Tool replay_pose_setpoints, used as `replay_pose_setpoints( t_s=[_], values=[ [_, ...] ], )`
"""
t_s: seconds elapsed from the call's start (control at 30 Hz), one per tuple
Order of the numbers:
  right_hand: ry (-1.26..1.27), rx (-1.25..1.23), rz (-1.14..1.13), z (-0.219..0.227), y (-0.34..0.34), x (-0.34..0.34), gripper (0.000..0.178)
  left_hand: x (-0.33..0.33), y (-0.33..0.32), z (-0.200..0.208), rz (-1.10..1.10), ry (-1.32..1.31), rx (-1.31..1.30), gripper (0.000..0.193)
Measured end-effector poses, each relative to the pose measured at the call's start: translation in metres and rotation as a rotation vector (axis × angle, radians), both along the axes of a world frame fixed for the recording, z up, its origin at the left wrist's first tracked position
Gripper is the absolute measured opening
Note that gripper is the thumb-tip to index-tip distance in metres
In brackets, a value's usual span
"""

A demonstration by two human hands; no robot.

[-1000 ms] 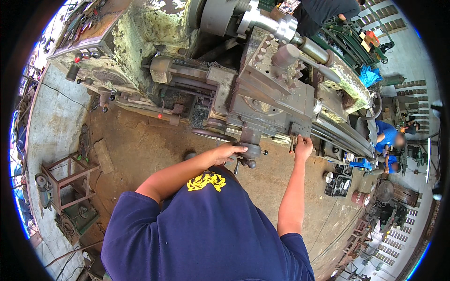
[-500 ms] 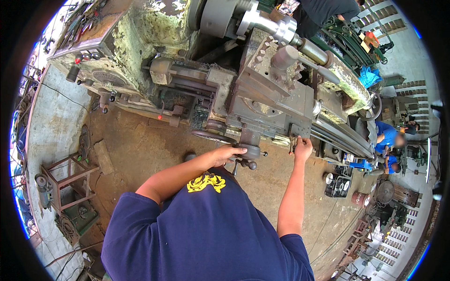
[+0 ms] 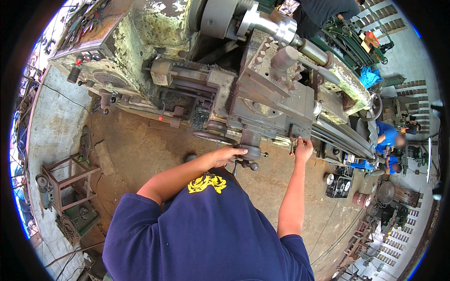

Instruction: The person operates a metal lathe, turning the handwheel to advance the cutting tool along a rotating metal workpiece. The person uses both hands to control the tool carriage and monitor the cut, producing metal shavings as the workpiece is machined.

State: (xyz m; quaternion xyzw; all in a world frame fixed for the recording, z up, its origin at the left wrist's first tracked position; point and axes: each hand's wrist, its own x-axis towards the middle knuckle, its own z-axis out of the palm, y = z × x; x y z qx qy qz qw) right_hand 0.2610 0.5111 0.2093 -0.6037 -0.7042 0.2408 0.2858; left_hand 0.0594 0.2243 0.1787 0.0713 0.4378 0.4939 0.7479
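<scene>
My left hand (image 3: pixel 228 155) is closed around the left side of the round crank hub (image 3: pixel 250 151) on the front of a lathe carriage, thumb on top; its other fingers are mostly hidden. Ball-ended crank arms (image 3: pixel 253 166) stick out beside and below the hub. Farther right, my right hand (image 3: pixel 303 149) has its fingers closed on a small lever at the carriage's front right corner, mostly covered by the fingers. Beyond both hands sit the tool post (image 3: pixel 284 58) with its long handle (image 3: pixel 323 72), and a shiny metal workpiece (image 3: pixel 281 32) next to the grey chuck (image 3: pixel 219 18).
A handwheel (image 3: pixel 214 137) lies left of my left hand. The headstock (image 3: pixel 126 61) carries levers and loose tools on top. At the left stand a rusty metal frame (image 3: pixel 70 182) and a wall. Co-workers in blue (image 3: pixel 385 136) are at far right; another person (image 3: pixel 328 11) leans behind the lathe.
</scene>
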Motion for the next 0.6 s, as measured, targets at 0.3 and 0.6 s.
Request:
replay_pose_setpoints(
  t_s=[0.3, 0.6],
  values=[
    [0.022, -0.025, -0.001, -0.0046, 0.003, 0.0025, 0.023, -0.0004, -0.0003, 0.0029, -0.022, -0.007, 0.02, 0.05],
    [-0.008, -0.023, -0.013, 0.0043, -0.0027, -0.0011, 0.025, 0.0012, -0.0001, -0.0012, -0.015, 0.001, 0.026, 0.047]
  ],
)
